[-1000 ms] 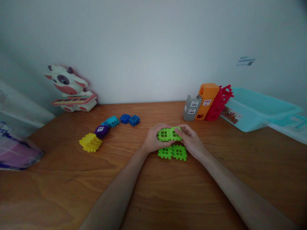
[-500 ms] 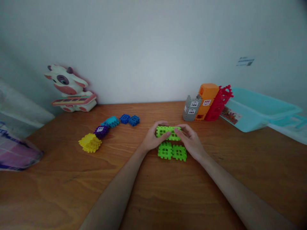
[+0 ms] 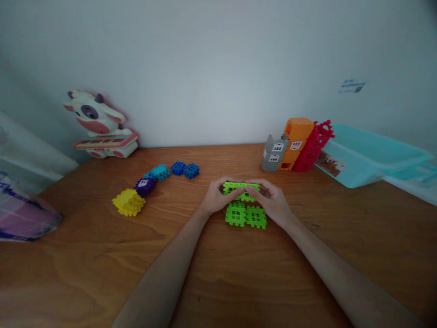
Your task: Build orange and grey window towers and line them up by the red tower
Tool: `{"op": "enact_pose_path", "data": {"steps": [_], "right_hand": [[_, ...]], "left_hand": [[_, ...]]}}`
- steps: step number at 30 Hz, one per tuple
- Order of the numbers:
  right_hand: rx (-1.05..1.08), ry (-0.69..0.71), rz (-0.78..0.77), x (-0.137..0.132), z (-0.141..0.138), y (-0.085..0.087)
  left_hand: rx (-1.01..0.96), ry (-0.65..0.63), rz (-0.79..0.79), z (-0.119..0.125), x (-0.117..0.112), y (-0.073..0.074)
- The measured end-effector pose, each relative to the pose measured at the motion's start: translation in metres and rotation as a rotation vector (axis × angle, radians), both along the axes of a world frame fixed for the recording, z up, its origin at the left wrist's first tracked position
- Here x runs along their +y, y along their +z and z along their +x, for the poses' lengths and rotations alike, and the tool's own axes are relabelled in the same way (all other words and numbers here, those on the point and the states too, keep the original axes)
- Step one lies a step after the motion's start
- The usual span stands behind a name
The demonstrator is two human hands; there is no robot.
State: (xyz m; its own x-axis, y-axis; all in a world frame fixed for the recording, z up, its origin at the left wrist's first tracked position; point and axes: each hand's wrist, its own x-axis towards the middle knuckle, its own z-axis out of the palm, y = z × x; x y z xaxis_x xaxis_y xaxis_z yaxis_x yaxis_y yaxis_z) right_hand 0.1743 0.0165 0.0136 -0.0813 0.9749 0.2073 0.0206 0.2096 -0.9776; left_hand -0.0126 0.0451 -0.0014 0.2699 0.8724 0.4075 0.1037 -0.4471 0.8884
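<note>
Between my two hands is a joined strip of light green building blocks with window cutouts. My left hand grips its left end, thumb across the front. On the right end, my right hand holds it the same way, and both thumb tips meet near the middle. The fingers behind the strip are mostly hidden. Just below, on the table, lie more green window blocks, close to both hands but not visibly held.
Left on the wooden table are yellow blocks, a purple block, light blue blocks, dark blue blocks and a cow keyboard toy. Grey, orange and red block towers stand right, beside a turquoise bin.
My thumbs have slid closer together over the middle of the green strip, and my right fingers have shifted inward along its top edge. The strip stays in both hands.
</note>
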Motion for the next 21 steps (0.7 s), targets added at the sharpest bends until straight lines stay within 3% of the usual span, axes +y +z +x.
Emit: {"op": "enact_pose_path", "data": {"steps": [14, 21], "right_hand": [[-0.136, 0.039, 0.103, 0.0036, 0.0059, -0.0069], [-0.094, 0.02, 0.03, 0.0035, 0.0026, -0.0071]], "left_hand": [[-0.042, -0.063, -0.078, -0.0015, 0.0009, 0.0014], [-0.006, -0.036, -0.111, -0.0018, 0.0, 0.0028]]}}
